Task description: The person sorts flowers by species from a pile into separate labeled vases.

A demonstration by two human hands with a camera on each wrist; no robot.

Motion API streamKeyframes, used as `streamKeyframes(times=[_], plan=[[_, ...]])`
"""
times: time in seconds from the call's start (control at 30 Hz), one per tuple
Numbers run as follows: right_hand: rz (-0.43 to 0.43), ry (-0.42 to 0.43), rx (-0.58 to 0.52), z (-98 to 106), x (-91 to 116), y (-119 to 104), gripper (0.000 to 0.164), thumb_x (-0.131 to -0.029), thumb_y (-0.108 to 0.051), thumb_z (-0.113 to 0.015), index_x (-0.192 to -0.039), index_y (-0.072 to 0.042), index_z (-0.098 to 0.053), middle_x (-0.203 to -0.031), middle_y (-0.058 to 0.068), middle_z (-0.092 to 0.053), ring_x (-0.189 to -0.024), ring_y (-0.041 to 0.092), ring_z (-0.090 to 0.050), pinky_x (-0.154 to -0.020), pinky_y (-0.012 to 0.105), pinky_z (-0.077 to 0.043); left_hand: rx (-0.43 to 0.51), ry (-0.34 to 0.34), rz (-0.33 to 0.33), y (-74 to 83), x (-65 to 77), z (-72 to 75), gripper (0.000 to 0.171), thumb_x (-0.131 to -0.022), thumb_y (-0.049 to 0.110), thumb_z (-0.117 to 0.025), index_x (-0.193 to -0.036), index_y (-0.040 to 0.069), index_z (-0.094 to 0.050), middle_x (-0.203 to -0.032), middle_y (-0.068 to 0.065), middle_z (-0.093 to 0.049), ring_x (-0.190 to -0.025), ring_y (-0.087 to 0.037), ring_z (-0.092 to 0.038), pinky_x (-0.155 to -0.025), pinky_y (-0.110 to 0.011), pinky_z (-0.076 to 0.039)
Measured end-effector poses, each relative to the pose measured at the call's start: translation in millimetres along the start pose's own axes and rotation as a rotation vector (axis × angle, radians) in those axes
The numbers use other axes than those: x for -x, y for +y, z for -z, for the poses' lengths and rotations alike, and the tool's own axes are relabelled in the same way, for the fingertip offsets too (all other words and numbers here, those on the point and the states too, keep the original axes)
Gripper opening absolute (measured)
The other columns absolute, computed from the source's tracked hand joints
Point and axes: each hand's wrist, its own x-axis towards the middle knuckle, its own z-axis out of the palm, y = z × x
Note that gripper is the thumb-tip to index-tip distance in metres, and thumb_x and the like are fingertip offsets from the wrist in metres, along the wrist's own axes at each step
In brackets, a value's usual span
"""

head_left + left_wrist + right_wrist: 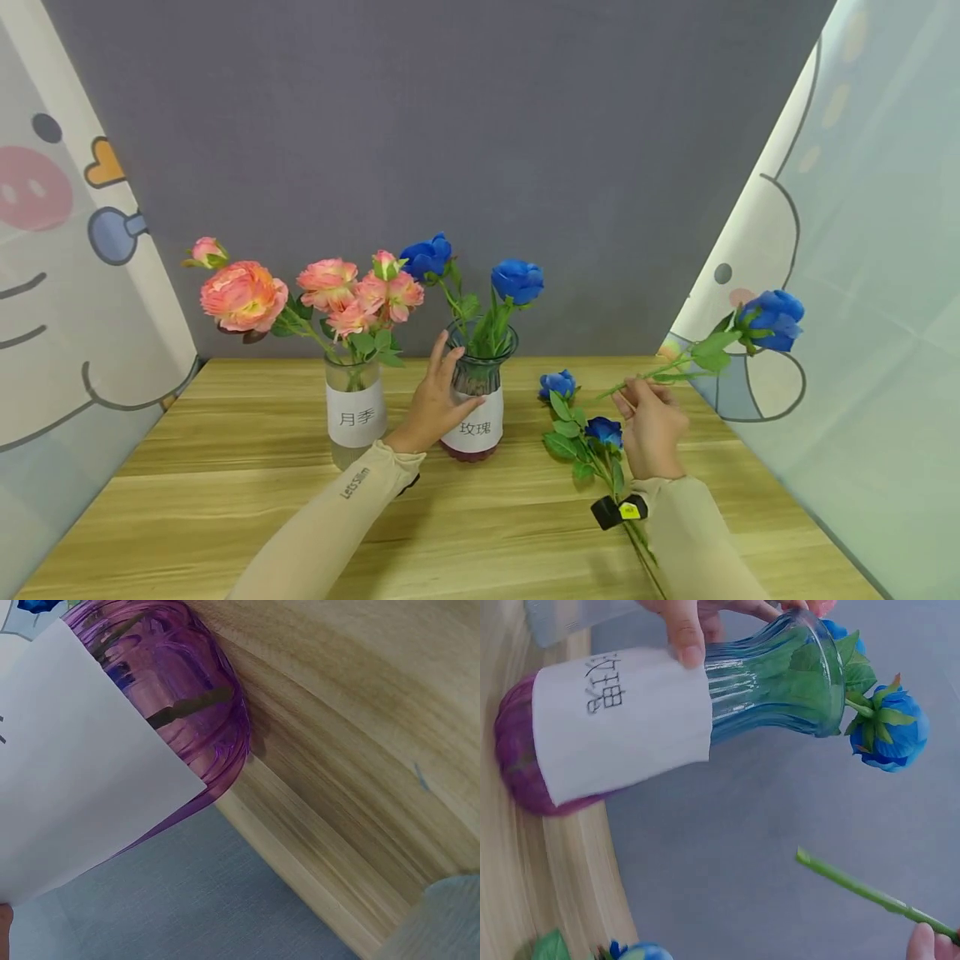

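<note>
While a clear glass vase point(347, 456) wrapped in a white paper label stands upright just left of a waisted, ribbed glass vase point(487, 380) (blue at the neck, purple at the base), its coral-pink, ruffled flowers point(328, 282) fan out above the rim. Between the two vases, the left hand point(433, 406) reaches in from a beige sleeve and grips the ribbed vase from its left side, thumb across the front on the white label with black characters. Two blue roses point(517, 281) with green leaves stand in the ribbed vase, their blooms above its mouth. To the right of that vase, two loose blue-petalled, green-leaved roses point(557, 384) lie on the wood-grained table point(247, 525), stems running toward the person. Farthest right of it, the right hand point(654, 427) pinches the green stem of another full blue rose point(771, 320), held above the table, its cut end pointing toward the ribbed vase but apart from it.
</note>
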Motion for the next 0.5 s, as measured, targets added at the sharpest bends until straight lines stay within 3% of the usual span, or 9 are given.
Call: streamKeyframes(times=[0.13,0.3,0.5], plan=[[0.032,0.049,-0.097,-12,1,9,0.026,-0.089,0.007,-0.055,-0.078,-0.006,-0.036,-0.080,0.004,-0.053,-0.059,0.011,-0.056,-0.060,0.025,-0.054,-0.006,0.002,0.002,0.4,-0.5,-0.2,0.095,-0.067,0.002,-0.087,-0.139,0.007,-0.025,-0.147,-0.034,-0.015,-0.078,-0.032,-0.061,-0.047,-0.025,-0.035],[-0.003,0.094,-0.175,-26,7,17,0.032,-0.089,0.005,-0.055,-0.077,-0.010,-0.030,-0.073,0.003,-0.048,-0.060,0.012,-0.052,-0.064,0.028,-0.053,0.001,0.009,0.000,1.0,-1.0,-0.3,0.093,-0.066,0.000,-0.086,-0.137,0.003,-0.026,-0.146,-0.034,-0.015,-0.059,-0.021,-0.052,-0.046,-0.025,-0.035],[-0.054,0.094,-0.261,-35,14,20,0.025,-0.091,0.004,-0.051,-0.081,-0.009,-0.032,-0.072,0.004,-0.045,-0.061,0.013,-0.047,-0.063,0.027,-0.052,0.004,0.011,-0.006,2.9,-1.1,-0.4,0.094,-0.066,-0.001,-0.086,-0.137,0.004,-0.025,-0.146,-0.035,-0.015,-0.058,-0.018,-0.050,-0.046,-0.024,-0.035]])
